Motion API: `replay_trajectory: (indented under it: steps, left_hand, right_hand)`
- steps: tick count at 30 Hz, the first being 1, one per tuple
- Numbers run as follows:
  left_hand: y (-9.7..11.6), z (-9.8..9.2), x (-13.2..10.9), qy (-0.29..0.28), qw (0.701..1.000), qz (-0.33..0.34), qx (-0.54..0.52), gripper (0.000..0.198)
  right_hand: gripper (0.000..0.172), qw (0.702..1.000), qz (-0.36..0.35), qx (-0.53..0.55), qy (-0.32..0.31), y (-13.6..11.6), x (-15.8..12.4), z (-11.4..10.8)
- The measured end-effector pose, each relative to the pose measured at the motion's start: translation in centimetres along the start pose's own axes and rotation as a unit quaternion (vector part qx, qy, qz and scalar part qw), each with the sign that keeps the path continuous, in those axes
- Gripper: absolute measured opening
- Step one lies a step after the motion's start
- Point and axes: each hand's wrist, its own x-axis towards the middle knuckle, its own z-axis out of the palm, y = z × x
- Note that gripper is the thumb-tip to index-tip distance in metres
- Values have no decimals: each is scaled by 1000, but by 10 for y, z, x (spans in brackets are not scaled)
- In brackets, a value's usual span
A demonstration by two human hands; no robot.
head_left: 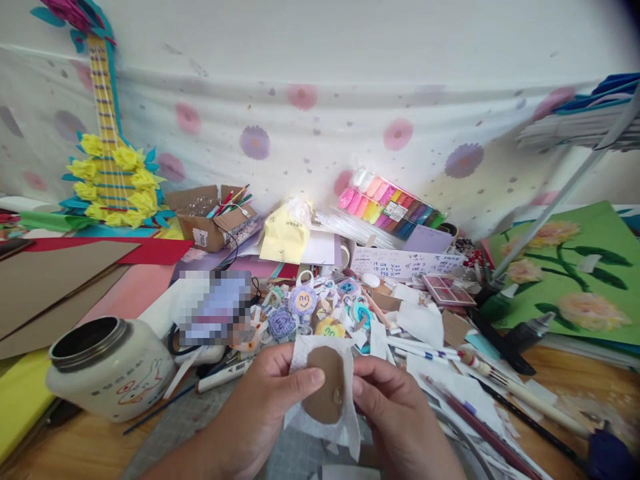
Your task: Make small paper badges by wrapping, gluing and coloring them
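Both of my hands hold a brown oval cardboard piece (324,393) that lies on a sheet of white tissue-like paper (345,430) wrapped round its edges. My left hand (260,407) pinches the left side, thumb on the brown face. My right hand (395,413) pinches the right side, fingers closed on the paper edge. A small shiny drop (339,397), perhaps glue, sits on the oval's right edge. Just beyond lies a heap of small paper cut-outs, among them a purple smiley tag (303,300).
A white jar (110,370) with its lid off stands at the left. Brushes and pens (500,377) lie at the right. Behind are a cardboard box (213,220), a colourful clay set (390,203), a green flower picture (575,280) and a paper guitar (113,167).
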Motion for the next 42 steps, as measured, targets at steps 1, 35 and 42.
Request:
replay_trajectory:
  steps: [1, 35, 42]
  left_hand:
    - [0, 0, 0, 6, 1000, -2, 6, 21]
    - [0, 5, -4, 11, 959, 61, 276, 17]
    - [0, 6, -4, -2, 960, 53, 276, 17]
  right_hand:
    - [23, 1000, -9, -11, 2, 0, 0, 0]
    - [26, 995, -40, -70, 49, 2, 0, 7]
    - [24, 998, -29, -29, 36, -3, -3, 6]
